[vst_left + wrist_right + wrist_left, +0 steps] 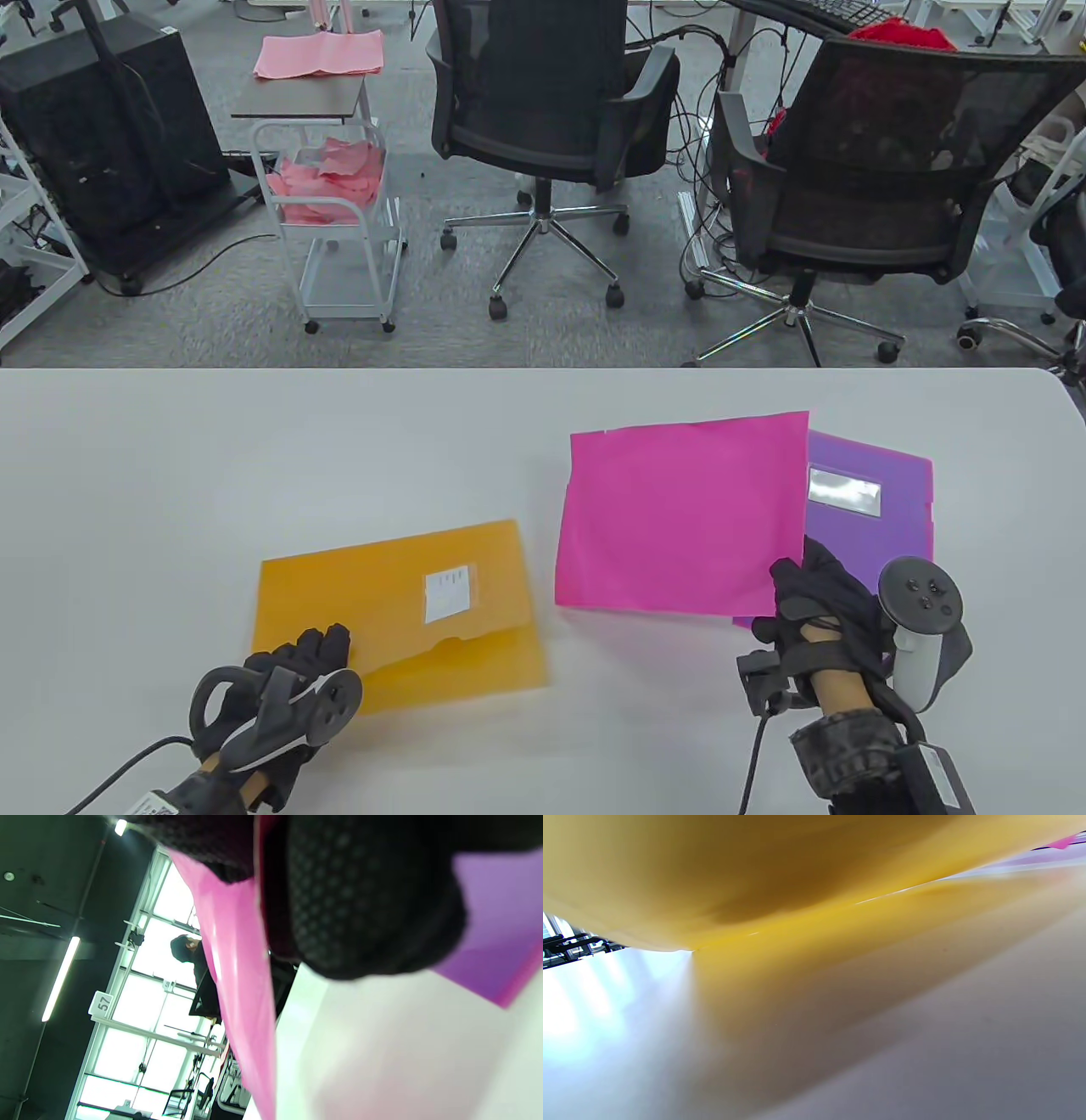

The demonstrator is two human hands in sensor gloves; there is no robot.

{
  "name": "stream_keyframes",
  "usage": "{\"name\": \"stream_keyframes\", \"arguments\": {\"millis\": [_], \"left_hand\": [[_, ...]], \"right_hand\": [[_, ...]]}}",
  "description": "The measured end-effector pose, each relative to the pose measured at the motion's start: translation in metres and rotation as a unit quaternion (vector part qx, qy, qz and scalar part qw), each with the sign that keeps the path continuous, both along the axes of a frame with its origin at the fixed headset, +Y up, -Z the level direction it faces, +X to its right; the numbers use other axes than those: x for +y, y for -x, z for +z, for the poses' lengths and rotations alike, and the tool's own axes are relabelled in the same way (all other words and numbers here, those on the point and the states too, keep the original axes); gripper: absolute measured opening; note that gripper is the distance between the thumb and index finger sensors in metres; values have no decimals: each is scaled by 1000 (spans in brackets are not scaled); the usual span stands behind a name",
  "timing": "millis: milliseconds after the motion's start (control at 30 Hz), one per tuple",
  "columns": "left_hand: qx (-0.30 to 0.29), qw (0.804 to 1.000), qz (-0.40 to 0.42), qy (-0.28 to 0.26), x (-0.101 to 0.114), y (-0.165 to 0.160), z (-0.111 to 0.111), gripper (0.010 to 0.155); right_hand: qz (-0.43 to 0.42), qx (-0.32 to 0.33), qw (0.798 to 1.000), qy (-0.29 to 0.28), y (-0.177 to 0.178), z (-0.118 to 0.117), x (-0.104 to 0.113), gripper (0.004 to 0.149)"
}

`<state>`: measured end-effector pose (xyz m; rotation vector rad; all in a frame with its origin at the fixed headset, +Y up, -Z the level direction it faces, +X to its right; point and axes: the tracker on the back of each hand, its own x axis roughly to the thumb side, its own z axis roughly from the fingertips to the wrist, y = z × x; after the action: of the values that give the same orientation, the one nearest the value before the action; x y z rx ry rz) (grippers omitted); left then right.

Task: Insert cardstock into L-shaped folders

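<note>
- Two hands share the job, and the step in hand looks like bringing the sheet across to the folder's mouth.
- On the left, the orange folder (403, 615) lies on the bench (212, 458), label up, its notched opening edge toward the near right. The left hand (284, 688) rests on its near-left corner. The left wrist view shows orange plastic raised off the bench, so a layer or corner seems lifted there. How far those fingers are spread, I cannot tell.
- To do this well, I judge that corner should stay pinned while the top flap is lifted enough to admit a sheet.
- On the right, the pink cardstock (683, 514) overlaps the purple folder (874, 509). The right hand (827, 607) pinches its near-right corner, fingers (365, 912) closed on it, the sheet lifted at that corner.
- Best to lead with one corner, keep the sheet low and flat, then slide it fully in.
</note>
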<state>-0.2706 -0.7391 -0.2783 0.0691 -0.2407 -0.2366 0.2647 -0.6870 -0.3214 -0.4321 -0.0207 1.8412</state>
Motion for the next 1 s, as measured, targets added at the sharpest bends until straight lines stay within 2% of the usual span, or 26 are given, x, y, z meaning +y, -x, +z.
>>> {"name": "stream_keyframes", "arguments": {"millis": [133, 300, 533, 700, 1000], "left_hand": [[15, 1000, 6, -9, 3, 3, -1, 56], [34, 999, 14, -21, 5, 6, -2, 56], [48, 999, 17, -18, 6, 8, -2, 56], [49, 998, 19, -20, 5, 8, -3, 56], [46, 998, 29, -22, 4, 8, -3, 56]], "right_hand": [[-38, 47, 997, 47, 3, -3, -6, 50], [-32, 94, 991, 91, 7, -5, -12, 50], [-109, 98, 986, 84, 0, -5, -14, 50], [-117, 110, 982, 100, 2, -5, -17, 50], [-75, 151, 973, 156, 11, -7, -26, 51]]}}
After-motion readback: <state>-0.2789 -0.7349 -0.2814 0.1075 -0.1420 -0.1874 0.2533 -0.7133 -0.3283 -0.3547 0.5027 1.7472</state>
